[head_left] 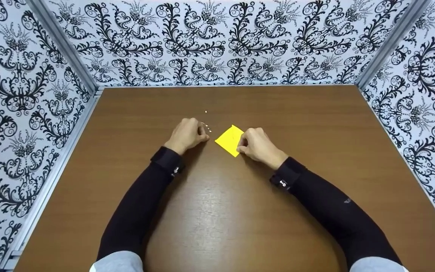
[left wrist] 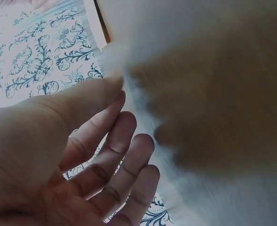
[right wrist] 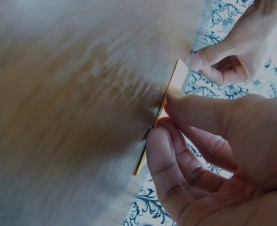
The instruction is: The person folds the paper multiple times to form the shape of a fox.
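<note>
A yellow paper square [head_left: 228, 140] lies turned cornerwise near the middle of the brown table. My right hand [head_left: 259, 146] pinches its right corner between thumb and fingers. Edge-on, the same yellow paper [right wrist: 179, 70] shows as a thin strip in the right wrist view. Left of it, my left hand [head_left: 188, 133] rests low at the tabletop, thumb and index finger brought together. Whether anything sits between those fingertips is hidden. Several tiny white bits [head_left: 207, 126] lie scattered just beyond the left fingers, with one white bit [head_left: 206, 111] a little farther back.
The brown wooden table [head_left: 210, 211] reaches to walls on three sides. Black-and-white patterned panels [head_left: 210, 41] stand at the back, left and right, joined by grey metal posts [head_left: 66, 45]. Both forearms wear black sleeves [head_left: 138, 207] with wrist straps.
</note>
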`<state>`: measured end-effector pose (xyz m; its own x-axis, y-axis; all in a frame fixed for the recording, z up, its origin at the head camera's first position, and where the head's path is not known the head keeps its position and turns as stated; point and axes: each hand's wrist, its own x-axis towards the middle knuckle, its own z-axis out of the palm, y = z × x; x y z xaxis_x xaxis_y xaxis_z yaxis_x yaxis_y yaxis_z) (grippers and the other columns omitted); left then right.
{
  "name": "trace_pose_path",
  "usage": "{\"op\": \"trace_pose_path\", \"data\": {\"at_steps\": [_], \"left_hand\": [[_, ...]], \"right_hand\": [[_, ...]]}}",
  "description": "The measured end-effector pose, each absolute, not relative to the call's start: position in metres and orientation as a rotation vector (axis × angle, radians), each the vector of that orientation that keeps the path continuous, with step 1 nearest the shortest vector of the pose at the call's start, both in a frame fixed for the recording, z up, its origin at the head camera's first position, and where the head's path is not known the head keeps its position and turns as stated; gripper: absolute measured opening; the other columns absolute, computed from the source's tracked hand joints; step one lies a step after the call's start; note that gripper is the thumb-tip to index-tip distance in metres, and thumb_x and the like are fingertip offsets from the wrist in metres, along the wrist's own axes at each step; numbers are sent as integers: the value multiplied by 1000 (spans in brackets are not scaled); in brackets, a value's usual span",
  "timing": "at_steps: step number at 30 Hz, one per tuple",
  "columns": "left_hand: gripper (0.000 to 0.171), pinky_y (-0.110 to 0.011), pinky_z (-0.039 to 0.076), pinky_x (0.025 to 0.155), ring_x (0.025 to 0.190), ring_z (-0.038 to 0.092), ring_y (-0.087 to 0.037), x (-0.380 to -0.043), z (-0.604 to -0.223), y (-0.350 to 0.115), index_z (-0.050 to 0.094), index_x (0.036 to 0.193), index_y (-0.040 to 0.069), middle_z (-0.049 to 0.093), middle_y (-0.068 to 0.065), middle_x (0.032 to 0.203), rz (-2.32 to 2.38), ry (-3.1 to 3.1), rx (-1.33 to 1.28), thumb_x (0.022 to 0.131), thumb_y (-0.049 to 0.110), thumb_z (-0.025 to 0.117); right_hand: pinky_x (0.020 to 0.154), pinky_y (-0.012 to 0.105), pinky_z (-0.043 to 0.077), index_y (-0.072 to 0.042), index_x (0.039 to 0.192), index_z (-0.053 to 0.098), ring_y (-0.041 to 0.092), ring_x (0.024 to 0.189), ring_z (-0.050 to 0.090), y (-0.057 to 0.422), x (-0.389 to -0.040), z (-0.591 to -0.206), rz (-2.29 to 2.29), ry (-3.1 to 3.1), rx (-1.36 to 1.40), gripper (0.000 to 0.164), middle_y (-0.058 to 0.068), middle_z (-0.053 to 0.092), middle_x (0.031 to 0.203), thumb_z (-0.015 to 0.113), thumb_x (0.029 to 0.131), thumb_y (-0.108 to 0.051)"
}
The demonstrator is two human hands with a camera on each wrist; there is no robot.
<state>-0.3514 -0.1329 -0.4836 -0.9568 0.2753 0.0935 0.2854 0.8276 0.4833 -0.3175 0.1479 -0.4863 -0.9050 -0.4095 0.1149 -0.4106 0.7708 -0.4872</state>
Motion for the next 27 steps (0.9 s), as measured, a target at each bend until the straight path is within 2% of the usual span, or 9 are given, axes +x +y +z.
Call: {"op": "trace_pose_path", "data": {"at_steps": [6,10,20,27], "left_hand": [[14,-50,67,94,106,82,-34,-348,-477,-138,89,106,9,89,-11,117,-750,-2914,-431,108,21,83],[19,-51,67,93,107,81,-35,-343,-473,-139,89,117,7,86,-15,118,-735,-2882,-425,111,22,80],[20,-51,70,91,104,83,-35,-334,-475,-149,88,119,7,83,-16,119,-744,-2838,-434,111,24,80],[22,-56,69,94,109,81,-40,-330,-476,-161,87,121,7,82,-20,120,-710,-2811,-443,111,25,80]], "right_hand": [[83,43,65,-5,95,93,28,89,79,148,-316,-483,803,-2917,702,7,9,89,94,92,100,-10],[85,46,67,-5,95,93,31,92,81,147,-314,-482,796,-2892,711,7,10,89,95,93,100,-10],[87,46,67,-6,96,93,29,95,80,149,-313,-483,810,-2877,689,6,11,88,98,93,99,-10],[87,45,66,-4,102,93,30,95,78,153,-312,-479,852,-2847,703,6,13,87,100,92,101,-10]]}}
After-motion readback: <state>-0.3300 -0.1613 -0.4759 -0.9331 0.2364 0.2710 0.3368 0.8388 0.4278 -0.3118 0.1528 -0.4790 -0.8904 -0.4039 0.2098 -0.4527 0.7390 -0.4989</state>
